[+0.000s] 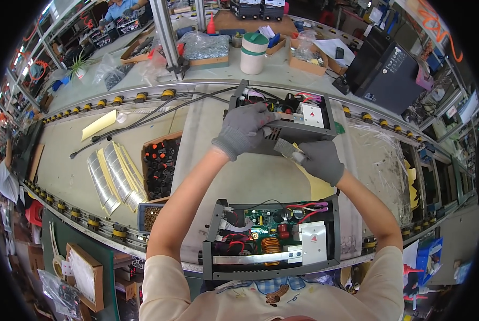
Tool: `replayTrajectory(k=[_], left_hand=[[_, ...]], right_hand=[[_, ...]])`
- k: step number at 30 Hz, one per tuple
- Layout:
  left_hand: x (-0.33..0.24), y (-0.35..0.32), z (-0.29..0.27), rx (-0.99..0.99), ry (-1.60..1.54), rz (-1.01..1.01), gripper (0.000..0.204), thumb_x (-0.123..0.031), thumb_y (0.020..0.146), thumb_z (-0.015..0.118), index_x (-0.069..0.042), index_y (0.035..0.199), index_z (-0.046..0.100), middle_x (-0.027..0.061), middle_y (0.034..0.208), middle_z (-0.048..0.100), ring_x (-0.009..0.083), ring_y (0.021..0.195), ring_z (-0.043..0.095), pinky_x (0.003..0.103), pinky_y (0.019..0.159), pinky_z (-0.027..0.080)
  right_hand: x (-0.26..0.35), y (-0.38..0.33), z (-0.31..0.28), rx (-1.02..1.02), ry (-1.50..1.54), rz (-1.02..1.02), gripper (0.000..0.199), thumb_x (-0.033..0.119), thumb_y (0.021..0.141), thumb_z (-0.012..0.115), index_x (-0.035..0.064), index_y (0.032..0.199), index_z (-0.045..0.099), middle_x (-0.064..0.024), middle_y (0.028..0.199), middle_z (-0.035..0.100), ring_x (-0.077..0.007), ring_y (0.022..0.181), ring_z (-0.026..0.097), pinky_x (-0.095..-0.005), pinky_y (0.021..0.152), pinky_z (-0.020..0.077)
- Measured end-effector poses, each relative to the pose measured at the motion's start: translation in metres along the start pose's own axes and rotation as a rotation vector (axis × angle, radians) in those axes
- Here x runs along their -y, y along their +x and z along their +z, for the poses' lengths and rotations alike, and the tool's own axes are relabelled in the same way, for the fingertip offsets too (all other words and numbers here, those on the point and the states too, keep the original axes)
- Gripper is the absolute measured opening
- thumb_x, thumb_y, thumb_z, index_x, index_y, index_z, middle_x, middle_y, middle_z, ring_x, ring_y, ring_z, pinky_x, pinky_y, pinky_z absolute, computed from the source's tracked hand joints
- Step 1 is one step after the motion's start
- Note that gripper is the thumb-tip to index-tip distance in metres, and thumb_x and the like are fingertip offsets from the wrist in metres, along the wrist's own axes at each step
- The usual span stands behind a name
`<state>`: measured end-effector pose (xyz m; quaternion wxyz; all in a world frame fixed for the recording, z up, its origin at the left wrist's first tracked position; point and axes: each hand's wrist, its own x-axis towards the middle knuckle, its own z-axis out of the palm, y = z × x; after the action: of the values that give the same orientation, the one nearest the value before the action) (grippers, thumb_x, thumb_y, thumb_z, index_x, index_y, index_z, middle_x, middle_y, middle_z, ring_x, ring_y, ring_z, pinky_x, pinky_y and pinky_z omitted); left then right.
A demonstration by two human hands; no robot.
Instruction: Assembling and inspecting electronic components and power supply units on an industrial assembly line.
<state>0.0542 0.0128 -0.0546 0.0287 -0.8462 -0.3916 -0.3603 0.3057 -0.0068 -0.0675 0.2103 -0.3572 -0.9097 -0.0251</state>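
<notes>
My gloved left hand [245, 127] is at the left part of the far dark grey metal case [303, 131], its fingers bent over the near wall. Inside that open case are wires, circuit parts and a white plate with a red triangle. At the case's near side, my gloved right hand [321, 160] pinches a small silvery label strip [286, 148] with yellowish backing. A second open case [271, 270] stands close to my body. It shows a green circuit board [258, 218], a copper coil [271, 250], red wires and a white plate.
Left of the cases lie silver label sheets [111, 176], a box of black and orange parts [162, 167], a bin of small screws [152, 216] and black cables [143, 119]. Roller rails [119, 100] edge the line. Behind stand a green-lidded container [253, 53] and a black computer tower [381, 72].
</notes>
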Motion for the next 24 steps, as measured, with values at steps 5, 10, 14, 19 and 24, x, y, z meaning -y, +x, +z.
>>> replayTrajectory(k=[5, 10, 14, 19, 24], left_hand=[[-0.004, 0.002, -0.002, 0.046, 0.022, -0.038, 0.033, -0.021, 0.072, 0.07, -0.014, 0.104, 0.068, 0.0065, 0.089, 0.058, 0.0263, 0.082, 0.06, 0.036, 0.07, 0.049], [-0.003, 0.001, -0.003, 0.088, 0.014, -0.068, 0.032, -0.019, 0.073, 0.065, -0.018, 0.105, 0.068, 0.0068, 0.098, 0.06, 0.025, 0.092, 0.06, 0.036, 0.078, 0.049], [-0.003, 0.001, -0.003, 0.099, 0.002, -0.078, 0.035, -0.019, 0.073, 0.065, -0.02, 0.108, 0.067, 0.0064, 0.099, 0.06, 0.0243, 0.094, 0.06, 0.036, 0.078, 0.049], [-0.006, 0.002, -0.005, 0.146, 0.031, -0.111, 0.035, -0.02, 0.074, 0.065, -0.02, 0.109, 0.067, 0.0064, 0.102, 0.059, 0.0245, 0.095, 0.06, 0.036, 0.078, 0.049], [-0.002, 0.001, -0.002, 0.128, 0.05, -0.089, 0.035, -0.021, 0.074, 0.064, -0.021, 0.109, 0.066, 0.0065, 0.107, 0.06, 0.0247, 0.097, 0.06, 0.035, 0.079, 0.05]], right_hand=[[-0.001, -0.005, -0.003, -0.046, -0.031, -0.018, 0.02, 0.027, 0.081, 0.062, 0.0103, 0.071, 0.059, -0.0086, 0.061, 0.056, -0.0279, 0.055, 0.057, -0.0381, 0.05, 0.0429], [-0.001, 0.003, 0.002, -0.092, -0.035, -0.052, 0.02, 0.027, 0.081, 0.063, 0.0098, 0.071, 0.058, -0.0086, 0.06, 0.056, -0.0277, 0.054, 0.056, -0.038, 0.049, 0.0428], [-0.001, 0.003, 0.003, -0.093, -0.043, -0.028, 0.019, 0.025, 0.08, 0.063, 0.0097, 0.07, 0.058, -0.0095, 0.058, 0.055, -0.0285, 0.052, 0.056, -0.0389, 0.048, 0.0425], [-0.002, 0.003, 0.003, -0.107, -0.045, -0.017, 0.018, 0.024, 0.08, 0.063, 0.0095, 0.07, 0.058, -0.0101, 0.057, 0.055, -0.0288, 0.051, 0.056, -0.0389, 0.048, 0.0428], [0.002, 0.005, 0.001, -0.131, -0.038, 0.004, 0.018, 0.024, 0.079, 0.063, 0.0098, 0.07, 0.059, -0.0103, 0.056, 0.055, -0.0292, 0.05, 0.056, -0.0389, 0.047, 0.0429]])
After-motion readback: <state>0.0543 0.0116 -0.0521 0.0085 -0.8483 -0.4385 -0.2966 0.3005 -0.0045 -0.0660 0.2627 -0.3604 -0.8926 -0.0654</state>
